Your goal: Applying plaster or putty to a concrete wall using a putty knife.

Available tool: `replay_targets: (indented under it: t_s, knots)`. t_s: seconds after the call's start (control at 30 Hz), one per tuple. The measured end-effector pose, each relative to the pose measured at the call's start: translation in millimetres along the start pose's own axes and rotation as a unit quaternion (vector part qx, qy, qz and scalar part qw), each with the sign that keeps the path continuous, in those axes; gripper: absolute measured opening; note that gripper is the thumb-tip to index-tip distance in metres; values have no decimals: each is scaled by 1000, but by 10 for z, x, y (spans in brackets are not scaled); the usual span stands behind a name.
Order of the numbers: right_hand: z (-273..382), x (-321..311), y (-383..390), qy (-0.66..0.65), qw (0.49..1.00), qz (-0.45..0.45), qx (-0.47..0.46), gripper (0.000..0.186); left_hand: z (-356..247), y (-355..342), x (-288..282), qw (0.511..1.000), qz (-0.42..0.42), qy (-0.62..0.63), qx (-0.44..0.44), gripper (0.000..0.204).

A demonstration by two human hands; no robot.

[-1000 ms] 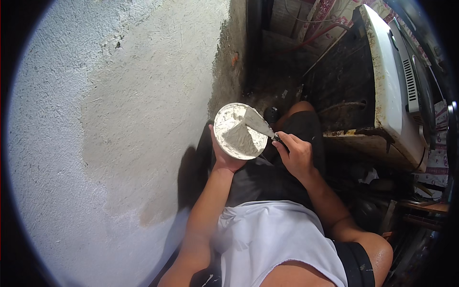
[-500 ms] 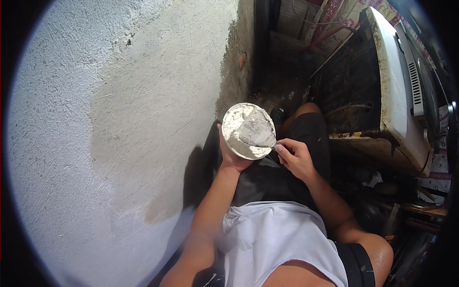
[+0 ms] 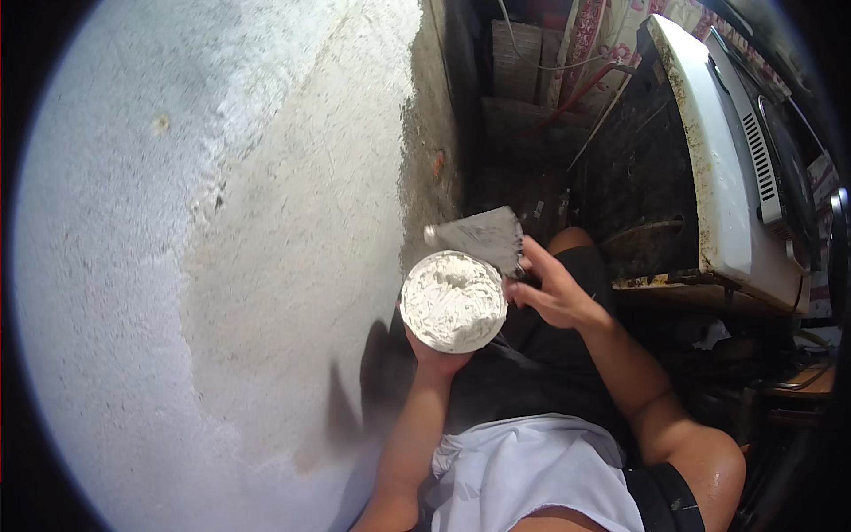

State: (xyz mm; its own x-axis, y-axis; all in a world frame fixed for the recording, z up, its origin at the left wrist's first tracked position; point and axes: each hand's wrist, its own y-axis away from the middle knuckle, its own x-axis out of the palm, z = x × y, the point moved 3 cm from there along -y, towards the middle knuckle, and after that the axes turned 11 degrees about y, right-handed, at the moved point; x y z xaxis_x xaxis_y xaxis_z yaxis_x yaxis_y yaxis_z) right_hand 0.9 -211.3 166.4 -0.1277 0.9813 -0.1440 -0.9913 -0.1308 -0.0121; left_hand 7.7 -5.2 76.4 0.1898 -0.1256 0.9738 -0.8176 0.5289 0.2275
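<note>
My left hand (image 3: pixel 436 358) is wrapped round the underside of a round white tub (image 3: pixel 407 325), its fingers mostly hidden beneath. Thick off-white putty (image 3: pixel 454 303) fills the tub, its surface ridged and dented toward the far side. Just beyond the rim, my right hand (image 3: pixel 557 291) grips a putty knife (image 3: pixel 483 238) whose handle is largely out of sight behind the fingers. The wide grey blade is tilted up above the tub's far edge, smeared with residue, and a small pale dab clings to its left corner.
A rough wall (image 3: pixel 266 266) stands close on my left, with a smooth beige coated patch beside whiter paint. Bare dark concrete (image 3: pixel 430 168) borders it. To my right is a rusty-edged white appliance (image 3: pixel 705 177); a patterned curtain (image 3: pixel 589 53) hangs behind.
The putty knife has lifted off the putty and now sits beyond the tub's rim with its blade turned. In the view, the tub is lower, and more putty shows.
</note>
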Motion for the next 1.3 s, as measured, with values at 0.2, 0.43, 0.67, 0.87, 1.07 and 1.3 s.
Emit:
replay_targets:
  t_s: [0.2,0.43,0.67,0.87,1.07,1.3]
  knots:
    - [-416,-330,-1487,275,950,-103,-109,23,-49,-126,-73,997,-77,11,11,81]
    - [-1148,-364,-2371,342,908,-174,-166,28,-58,-137,-242,988,-153,9,24,82]
    - [-1383,-236,-2654,264,946,-130,-134,29,-74,-333,-62,982,-101,156,-23,87]
    - [-1448,-171,-2924,269,944,-128,-139,26,-58,-349,-45,975,-73,204,-42,83]
    - [-1545,-126,-2934,257,936,-197,-135,26,-82,-332,-74,979,-67,185,-49,84]
    - [-1271,-114,-2832,262,929,-225,-136,25,-54,-347,20,992,-26,104,-61,79]
